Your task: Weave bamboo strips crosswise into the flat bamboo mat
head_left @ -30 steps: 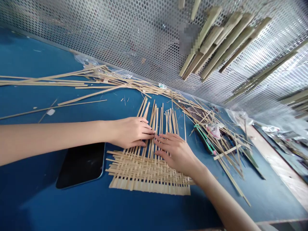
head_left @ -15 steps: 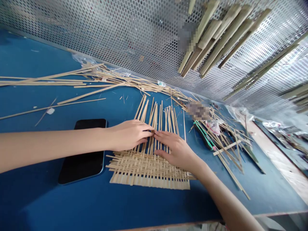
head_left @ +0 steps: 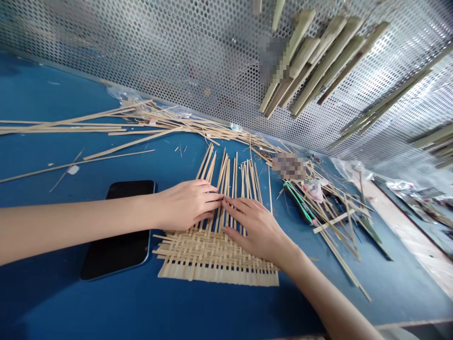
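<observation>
The woven mat [head_left: 212,249] lies flat on the blue worktop [head_left: 56,307], in front of the person and between the forearms, a place that seems chosen so both hands reach it equally; its lengthwise strips [head_left: 223,170] run away from the person, their far ends free and gathered in uneven clusters.

The left hand [head_left: 189,204] lies palm down over these strips, its fingers loosely extended and a little bent; the right hand [head_left: 253,225] mirrors it, thumb spread from the fingers, its heel over the weave; the fingertips meet near the middle, apparently to steady the strips from both sides; whether either hand pinches a strip, I cannot tell.

The weave is a tight, pale, bamboo-like lattice, with crosswise ends jutting raggedly at the left; a smooth band [head_left: 226,275] along the near edge seems to hold the strips in order, small square gaps showing above it.

A glossy black phone or tablet [head_left: 116,255], round-cornered, lies partly beneath the left forearm; a green-and-black cutter [head_left: 299,203] lies to the right, probably kept within reach; long, slender spare strips [head_left: 201,127] are heaped against the perforated metal panel [head_left: 141,42], perhaps to leave working room.
</observation>
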Action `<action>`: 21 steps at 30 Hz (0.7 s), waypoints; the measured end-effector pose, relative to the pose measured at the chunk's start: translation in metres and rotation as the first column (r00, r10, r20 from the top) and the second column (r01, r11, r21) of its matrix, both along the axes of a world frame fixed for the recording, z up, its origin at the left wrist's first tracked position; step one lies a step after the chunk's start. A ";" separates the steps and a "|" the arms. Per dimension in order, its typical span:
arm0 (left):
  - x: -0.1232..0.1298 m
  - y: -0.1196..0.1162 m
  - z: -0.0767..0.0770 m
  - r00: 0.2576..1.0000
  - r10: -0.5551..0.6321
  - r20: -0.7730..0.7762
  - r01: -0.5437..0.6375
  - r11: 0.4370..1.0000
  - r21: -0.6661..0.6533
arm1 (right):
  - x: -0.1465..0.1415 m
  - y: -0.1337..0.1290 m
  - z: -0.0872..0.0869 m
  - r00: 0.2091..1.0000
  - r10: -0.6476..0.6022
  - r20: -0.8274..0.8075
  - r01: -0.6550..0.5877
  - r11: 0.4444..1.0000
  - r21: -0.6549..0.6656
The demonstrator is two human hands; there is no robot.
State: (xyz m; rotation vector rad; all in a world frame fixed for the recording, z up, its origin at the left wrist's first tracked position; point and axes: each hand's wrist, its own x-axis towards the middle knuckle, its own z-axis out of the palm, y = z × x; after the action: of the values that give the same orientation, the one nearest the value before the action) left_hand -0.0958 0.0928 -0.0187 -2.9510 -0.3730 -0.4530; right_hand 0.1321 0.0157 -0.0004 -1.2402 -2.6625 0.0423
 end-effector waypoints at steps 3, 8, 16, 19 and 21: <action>0.001 0.000 0.002 1.000 -0.003 -0.004 0.003 1.000 0.028 | 0.000 0.001 0.001 1.000 -0.002 0.012 0.002 1.000 0.009; 0.004 0.000 0.004 1.000 -0.013 -0.003 0.013 1.000 0.023 | 0.000 0.001 -0.001 1.000 0.026 -0.001 -0.026 0.999 0.042; 0.001 0.008 0.002 0.998 -0.061 0.034 0.063 0.997 -0.052 | -0.001 0.002 0.003 0.998 0.068 0.000 -0.068 0.997 0.018; 0.000 0.009 0.001 0.998 -0.062 0.027 0.064 0.996 -0.059 | 0.000 0.004 0.004 0.994 0.106 -0.007 -0.106 0.994 0.010; 0.000 0.008 0.002 0.998 -0.063 0.030 0.065 0.996 -0.058 | 0.000 0.005 0.004 0.994 0.114 -0.002 -0.113 0.993 0.022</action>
State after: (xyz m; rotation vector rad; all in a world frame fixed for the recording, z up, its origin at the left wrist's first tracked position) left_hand -0.0958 0.1013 -0.0169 -3.0237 -0.3003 -0.5001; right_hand 0.1318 0.0203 0.0039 -1.0802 -2.7204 0.0316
